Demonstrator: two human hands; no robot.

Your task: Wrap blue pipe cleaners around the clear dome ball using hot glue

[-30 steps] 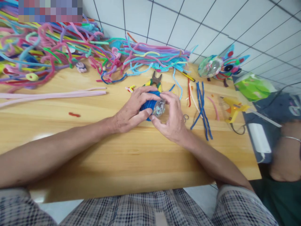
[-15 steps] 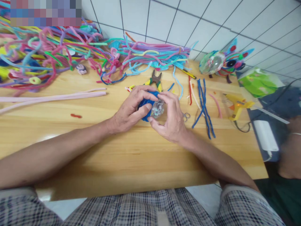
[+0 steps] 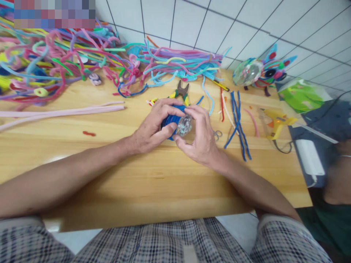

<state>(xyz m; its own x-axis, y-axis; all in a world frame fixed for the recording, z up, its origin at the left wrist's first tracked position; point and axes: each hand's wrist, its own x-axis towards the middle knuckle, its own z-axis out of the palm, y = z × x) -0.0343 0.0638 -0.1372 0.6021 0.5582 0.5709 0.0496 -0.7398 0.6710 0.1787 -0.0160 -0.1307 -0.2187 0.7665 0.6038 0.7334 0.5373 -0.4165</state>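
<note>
Between my two hands is a small clear plastic bottle piece [image 3: 184, 125], its left part wrapped in blue pipe cleaner [image 3: 170, 120]. My left hand [image 3: 156, 126] curls round the blue-wrapped side, thumb and fingers pressed on it. My right hand [image 3: 201, 137] holds the other end, fingertips on the top edge and thumb at the lower edge. The fingers hide much of the piece. Just beyond my hands lie pliers [image 3: 182, 92] with green and yellow handles. Small scissors [image 3: 217, 135] lie right of my right hand, partly covered.
Loose pipe cleaners [image 3: 55, 69] heap at the back left, beside a bundle [image 3: 181, 64]. Blue strips [image 3: 238, 124] and a yellow glue gun [image 3: 279, 122] lie right. A decorated bottle animal [image 3: 260, 71] stands by the wall. Another person's arm [image 3: 340, 175] shows at the right edge.
Almost nothing differs. Both hands keep the same hold on the blue-wrapped piece, and the view has shifted very slightly.
</note>
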